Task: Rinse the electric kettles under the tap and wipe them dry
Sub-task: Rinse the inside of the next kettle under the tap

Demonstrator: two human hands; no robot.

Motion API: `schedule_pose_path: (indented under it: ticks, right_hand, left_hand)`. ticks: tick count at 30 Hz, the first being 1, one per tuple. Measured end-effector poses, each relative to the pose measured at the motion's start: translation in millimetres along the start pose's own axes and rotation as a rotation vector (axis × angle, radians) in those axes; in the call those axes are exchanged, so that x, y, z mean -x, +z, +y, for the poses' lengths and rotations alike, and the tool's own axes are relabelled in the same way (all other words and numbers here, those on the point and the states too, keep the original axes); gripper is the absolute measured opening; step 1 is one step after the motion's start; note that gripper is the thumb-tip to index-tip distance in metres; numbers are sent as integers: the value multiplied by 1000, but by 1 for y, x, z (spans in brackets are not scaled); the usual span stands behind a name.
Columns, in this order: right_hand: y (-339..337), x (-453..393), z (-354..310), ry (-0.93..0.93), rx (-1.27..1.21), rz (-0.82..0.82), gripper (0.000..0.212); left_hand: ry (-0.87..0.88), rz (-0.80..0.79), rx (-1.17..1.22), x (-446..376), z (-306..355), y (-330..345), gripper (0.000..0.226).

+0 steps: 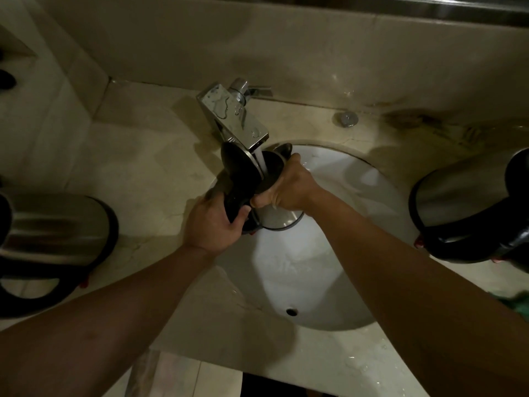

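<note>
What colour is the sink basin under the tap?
White; the sink basin shows clearly in the head view.

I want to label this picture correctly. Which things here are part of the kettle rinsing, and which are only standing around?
Part of the job:
- kettle held under the tap
- left hand and right hand
- sink
- two waiting kettles: left kettle, right kettle

Only standing around:
- round metal knob
- green thing

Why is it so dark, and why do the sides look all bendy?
Head view: the light is dim and yellowish, so the kettle and both arms look dark; the white sink and the tap catch the brightest shine. The wide lens curves the edges, stretching the side kettles.
</note>
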State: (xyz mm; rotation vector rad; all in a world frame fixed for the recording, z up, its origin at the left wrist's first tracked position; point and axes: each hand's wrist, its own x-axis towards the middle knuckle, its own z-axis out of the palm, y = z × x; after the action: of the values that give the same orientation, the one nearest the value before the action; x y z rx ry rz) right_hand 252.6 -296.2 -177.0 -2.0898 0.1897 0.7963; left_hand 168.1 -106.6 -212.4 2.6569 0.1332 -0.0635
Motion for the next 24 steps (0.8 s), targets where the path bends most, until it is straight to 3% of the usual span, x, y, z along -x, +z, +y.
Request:
schedule_pose_path:
  ticks: [10, 24]
  right_hand:
    - [0, 0, 3, -36, -18, 10, 108]
    - [1, -2, 4, -21, -31, 9, 111]
  left_hand:
    - [-3, 23, -36, 0, 1, 1, 49]
    - [7, 10, 5, -2, 0, 1, 55]
